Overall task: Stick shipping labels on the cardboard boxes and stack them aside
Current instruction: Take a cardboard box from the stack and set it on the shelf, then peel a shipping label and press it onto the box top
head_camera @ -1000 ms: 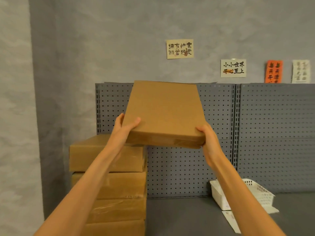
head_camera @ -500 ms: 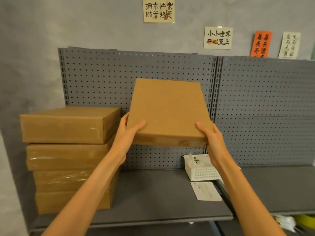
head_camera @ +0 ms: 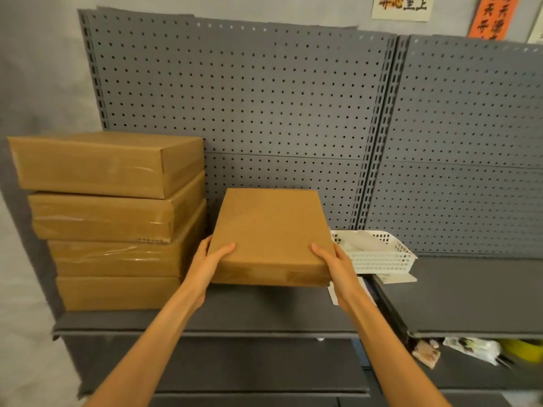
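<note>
Currently we hold one flat cardboard box (head_camera: 269, 230) by its near corners above the grey shelf (head_camera: 264, 315). Left hand (head_camera: 207, 264): grip closed on the near-left corner, thumb on top. Right hand (head_camera: 338, 264): grip closed on the near-right corner, thumb on top. Box sits tilted, far end raised, just beside a stack of four boxes (head_camera: 111, 212) at shelf left. White basket (head_camera: 379, 254) just right of the held box; paper sheets (head_camera: 396, 278) under the basket. Pegboard (head_camera: 264, 98) behind.

I've lowered the flat box (head_camera: 270, 233) from up by the pegboard down close over the shelf (head_camera: 264, 306).
</note>
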